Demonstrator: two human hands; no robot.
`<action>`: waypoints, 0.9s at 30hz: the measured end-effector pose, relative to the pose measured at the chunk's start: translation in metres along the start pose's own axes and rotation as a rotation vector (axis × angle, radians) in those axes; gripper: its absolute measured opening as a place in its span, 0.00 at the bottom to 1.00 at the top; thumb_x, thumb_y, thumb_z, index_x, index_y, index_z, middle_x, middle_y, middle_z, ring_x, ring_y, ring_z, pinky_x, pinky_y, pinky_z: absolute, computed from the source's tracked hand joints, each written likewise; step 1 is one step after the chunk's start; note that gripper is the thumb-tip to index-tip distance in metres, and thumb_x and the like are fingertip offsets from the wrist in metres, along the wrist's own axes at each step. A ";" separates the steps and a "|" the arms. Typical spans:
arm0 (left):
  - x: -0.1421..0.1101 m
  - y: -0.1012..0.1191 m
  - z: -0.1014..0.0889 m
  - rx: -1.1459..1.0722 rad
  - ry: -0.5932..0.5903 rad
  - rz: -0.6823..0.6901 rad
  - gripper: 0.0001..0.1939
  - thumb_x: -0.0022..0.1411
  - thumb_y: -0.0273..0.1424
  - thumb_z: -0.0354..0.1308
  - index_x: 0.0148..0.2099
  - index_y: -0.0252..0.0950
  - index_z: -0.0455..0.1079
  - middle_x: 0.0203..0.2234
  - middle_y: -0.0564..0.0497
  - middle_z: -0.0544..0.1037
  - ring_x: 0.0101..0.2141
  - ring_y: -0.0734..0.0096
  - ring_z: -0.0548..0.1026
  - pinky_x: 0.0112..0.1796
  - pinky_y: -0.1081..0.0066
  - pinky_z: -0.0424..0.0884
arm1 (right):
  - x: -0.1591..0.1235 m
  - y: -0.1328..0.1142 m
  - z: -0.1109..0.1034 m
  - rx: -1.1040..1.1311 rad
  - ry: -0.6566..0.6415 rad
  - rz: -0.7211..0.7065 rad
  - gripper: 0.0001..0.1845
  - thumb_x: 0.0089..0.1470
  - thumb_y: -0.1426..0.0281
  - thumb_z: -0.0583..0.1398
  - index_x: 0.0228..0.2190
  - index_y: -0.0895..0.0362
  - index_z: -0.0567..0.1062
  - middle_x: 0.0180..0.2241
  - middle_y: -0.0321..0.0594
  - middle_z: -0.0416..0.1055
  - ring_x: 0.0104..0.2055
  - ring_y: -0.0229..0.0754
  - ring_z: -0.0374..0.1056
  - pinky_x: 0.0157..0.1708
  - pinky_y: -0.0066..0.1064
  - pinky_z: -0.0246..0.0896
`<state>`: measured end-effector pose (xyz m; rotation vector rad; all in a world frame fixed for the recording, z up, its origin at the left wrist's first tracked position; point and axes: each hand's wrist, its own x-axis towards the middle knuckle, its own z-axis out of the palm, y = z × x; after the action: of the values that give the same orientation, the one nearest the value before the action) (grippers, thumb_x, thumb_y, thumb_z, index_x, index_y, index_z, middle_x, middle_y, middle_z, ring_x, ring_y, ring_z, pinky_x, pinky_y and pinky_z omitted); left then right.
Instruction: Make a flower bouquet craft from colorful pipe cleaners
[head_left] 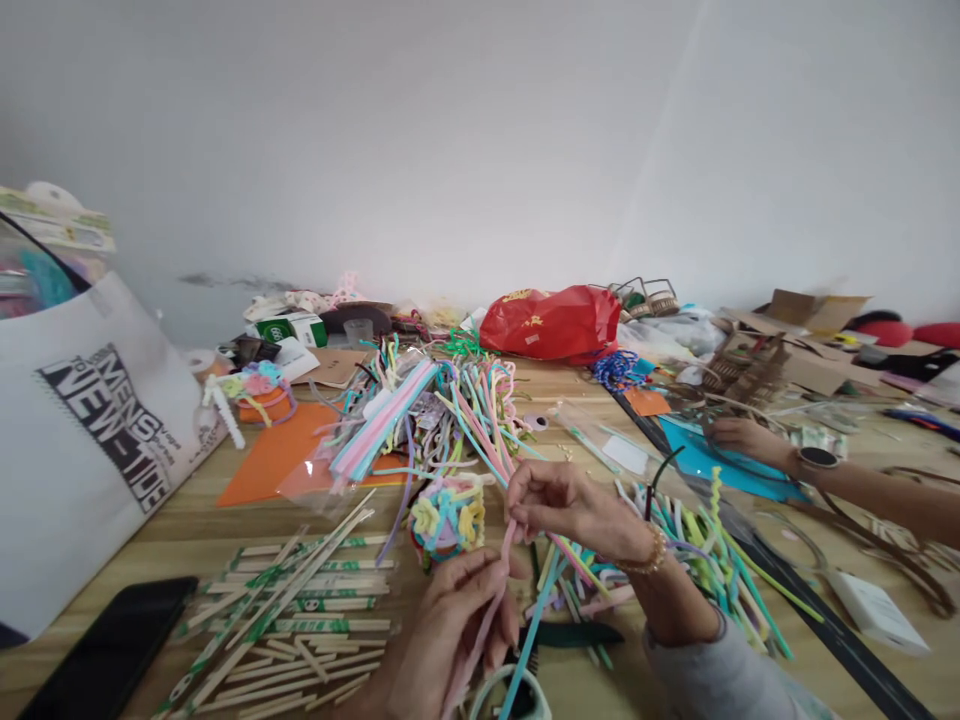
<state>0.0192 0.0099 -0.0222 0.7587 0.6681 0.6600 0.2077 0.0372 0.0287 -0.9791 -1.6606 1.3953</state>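
A pink pipe cleaner (491, 610) runs between my two hands at the front middle of the table. My left hand (457, 620) is closed around its lower stretch, low in the view. Just above and to the right, my right hand (566, 510) pinches the upper end between thumb and fingertips. Behind my hands sits a small round piece covered with pipe-cleaner flowers (448, 518). A blue pipe cleaner (536, 625) slants beneath my right wrist, near a white ring-shaped object (495, 690) partly hidden at the bottom edge.
Wrapped chopsticks (307, 600) and a black phone (112, 645) lie at left, beside a white bag (97, 430). Pipe-cleaner bundles (390, 420) spread behind my hands. A red plastic bag (551, 325) is farther back. At right, another person's hand (742, 440) reaches over blue sheets (772, 480).
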 end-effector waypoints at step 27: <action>-0.008 -0.007 -0.020 1.127 0.095 0.484 0.17 0.68 0.38 0.46 0.30 0.36 0.68 0.20 0.55 0.65 0.25 0.73 0.64 0.29 0.73 0.58 | -0.024 -0.024 0.028 -1.255 -0.183 -0.073 0.10 0.61 0.71 0.55 0.29 0.56 0.72 0.29 0.35 0.72 0.29 0.34 0.67 0.25 0.28 0.43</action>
<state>0.0010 0.0079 -0.0359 1.9836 0.9528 0.7343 0.1906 0.0011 0.0468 -1.4007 -2.7153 0.2405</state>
